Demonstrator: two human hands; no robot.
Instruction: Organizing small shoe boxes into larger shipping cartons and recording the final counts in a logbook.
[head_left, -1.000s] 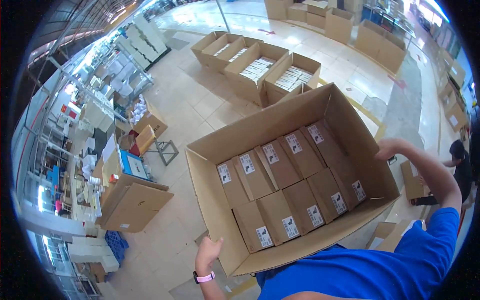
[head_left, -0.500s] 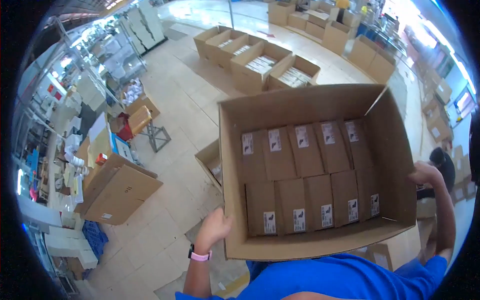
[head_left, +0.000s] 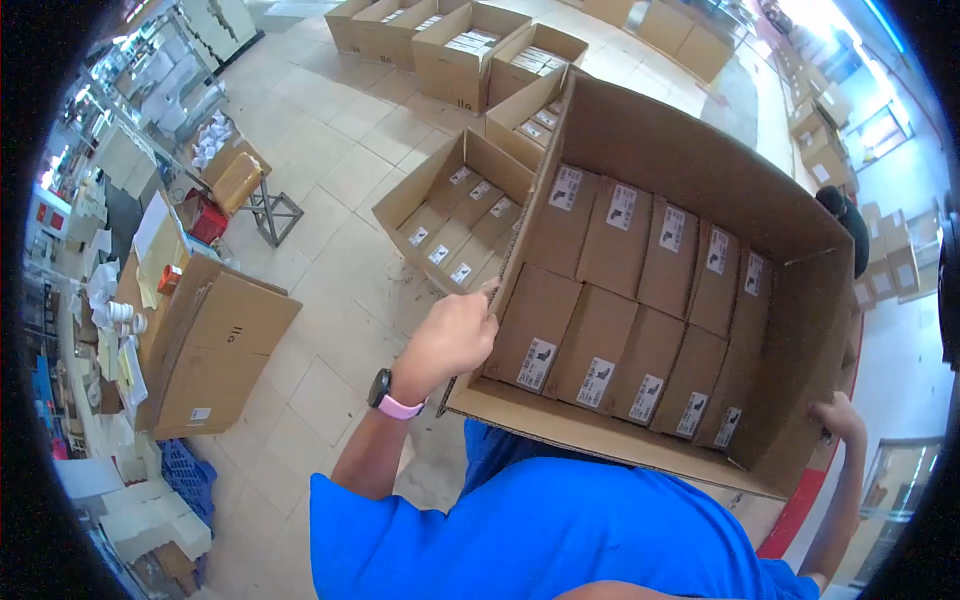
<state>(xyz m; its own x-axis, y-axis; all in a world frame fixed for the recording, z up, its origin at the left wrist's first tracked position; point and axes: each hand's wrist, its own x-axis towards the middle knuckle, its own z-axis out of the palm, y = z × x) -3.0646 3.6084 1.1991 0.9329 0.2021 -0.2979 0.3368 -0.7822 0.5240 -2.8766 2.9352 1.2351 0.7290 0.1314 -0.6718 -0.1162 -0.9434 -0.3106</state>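
I carry a large open cardboard box (head_left: 680,150) filled with two rows of small brown cartons (head_left: 610,300) with white labels. My left hand (head_left: 450,335) grips the box's near left corner, fingers over the rim; a pink-strapped watch sits on that wrist. My right hand (head_left: 838,415) holds the box's right side from outside, fingers wrapped around the lower corner. The box is tilted, held in front of my blue shirt.
Another open box of small cartons (head_left: 455,215) lies on the tiled floor just left of the carried one. More open boxes (head_left: 470,50) stand farther off. A closed carton (head_left: 215,345), a cluttered table and a small stool (head_left: 262,205) are at left. A person (head_left: 845,225) stands beyond the box.
The box has swung to the right and tilted. My left hand rose from below the box to grip its near left corner. A floor box of cartons has come into view.
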